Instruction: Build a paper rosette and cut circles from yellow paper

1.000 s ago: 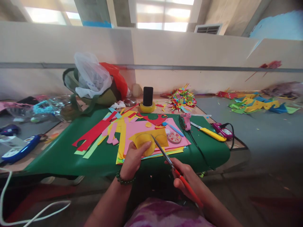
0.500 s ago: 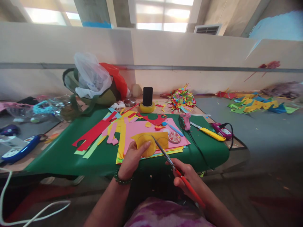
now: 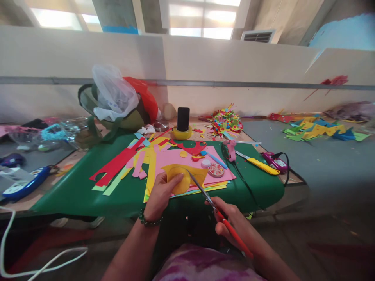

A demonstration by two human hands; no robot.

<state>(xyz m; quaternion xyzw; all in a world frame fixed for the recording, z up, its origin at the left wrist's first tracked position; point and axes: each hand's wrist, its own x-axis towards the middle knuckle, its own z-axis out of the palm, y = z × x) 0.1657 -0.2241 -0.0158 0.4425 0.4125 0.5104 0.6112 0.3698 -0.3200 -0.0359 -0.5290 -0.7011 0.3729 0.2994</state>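
My left hand [image 3: 162, 193] pinches a piece of yellow paper [image 3: 199, 177], thumb on top, and a rounded, partly cut portion hangs below the thumb. Curved outlines are drawn on the paper. In my right hand [image 3: 230, 218] is a pair of scissors [image 3: 200, 188] with red handles, its fingers wrapped round them. The blades point up and left, and their tips meet the yellow paper just right of my left thumb. Beneath the paper lie pink sheets [image 3: 166, 156] stacked on other coloured sheets. A round clear case of pins [image 3: 216, 169] sits to the right.
On the green mat [image 3: 79, 183] lie red paper strips [image 3: 117, 162], a pink glue gun [image 3: 230, 150] with its black cable, and a yellow utility knife [image 3: 262, 166]. Behind stand a phone [image 3: 183, 119] on a yellow holder, a bag [image 3: 129, 123] and a colourful paper bundle [image 3: 227, 121].
My left hand has shifted slightly left and tilted the yellow paper, uncovering more of a small round lid beside the pin case. The scissors have moved slightly left with their tips still at the paper.
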